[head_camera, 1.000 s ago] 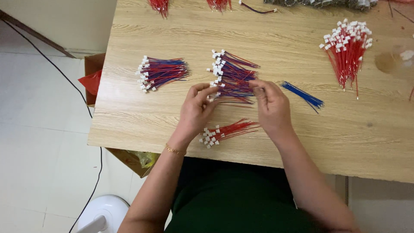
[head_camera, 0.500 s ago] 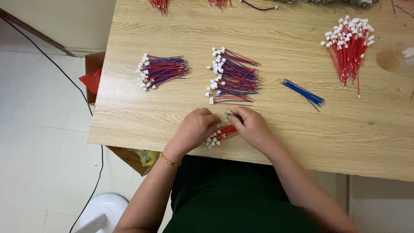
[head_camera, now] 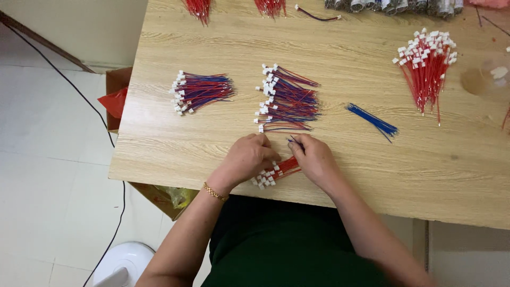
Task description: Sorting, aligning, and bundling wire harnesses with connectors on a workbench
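Resting my left hand (head_camera: 249, 158) on the small bunch of red wires (head_camera: 277, 171) near the worktop (head_camera: 340, 79) front edge, fingers curled over it, I pinch a thin blue wire (head_camera: 295, 142) in my right hand (head_camera: 313, 158) beside it.

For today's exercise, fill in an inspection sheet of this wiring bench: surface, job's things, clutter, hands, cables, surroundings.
Surface: wooden table.
Job's things: small red wire bundle under both hands; dark wire end pinched in right hand.
Clutter: two red-blue wire bundles, loose blue wires, red wire bunch.
Hands: left hand resting on bundle; right hand pinching.
Cables: black floor cable.
Surroundings: cardboard box, white tiled floor.
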